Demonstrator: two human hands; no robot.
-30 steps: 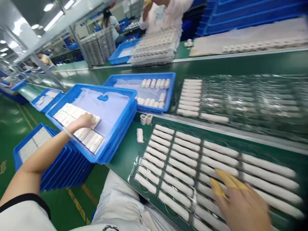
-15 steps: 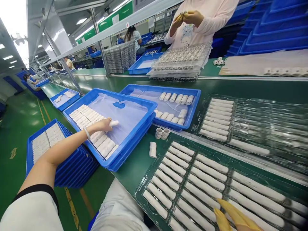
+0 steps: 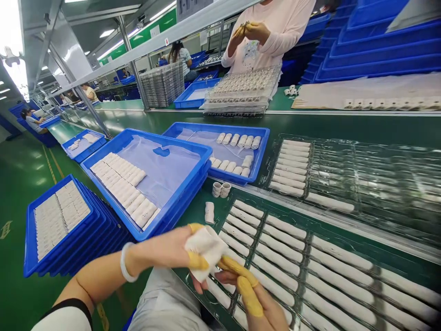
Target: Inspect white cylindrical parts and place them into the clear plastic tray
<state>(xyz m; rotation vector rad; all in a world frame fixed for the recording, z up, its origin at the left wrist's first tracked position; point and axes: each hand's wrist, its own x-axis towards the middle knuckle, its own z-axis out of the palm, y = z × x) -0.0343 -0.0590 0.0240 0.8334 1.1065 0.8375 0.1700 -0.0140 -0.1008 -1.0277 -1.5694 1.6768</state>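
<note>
Yellow finger covers show on both hands. My left hand (image 3: pixel 179 250), with a white band at the wrist, pinches a soft white fabric-like piece (image 3: pixel 206 246) that is blurred by motion. Close beside its lower right edge is my right hand (image 3: pixel 253 289), fingers stretched out and thumb apart; whether a fingertip touches the piece is unclear. Below both hands lies a clear plastic tray (image 3: pixel 303 257) with rows of long white rolls. To the left, a blue tray (image 3: pixel 182 184) lined with translucent sheet holds short white rolls (image 3: pixel 126 191) packed at its left side.
Two short white tubes (image 3: pixel 221 189) stand by the tray, with a single white roll (image 3: pixel 209 213) nearby. Behind are another blue tray (image 3: pixel 260 165) and a partly filled clear tray (image 3: pixel 337 170). Stacked blue trays (image 3: pixel 87 218) stand at left. Across the bench a person (image 3: pixel 257 41) handles small parts.
My left hand has come back from the blue tray with a white piece, toward my body. My right hand has moved left, off the clear tray's rolls, to meet it. The view has shifted slightly.
</note>
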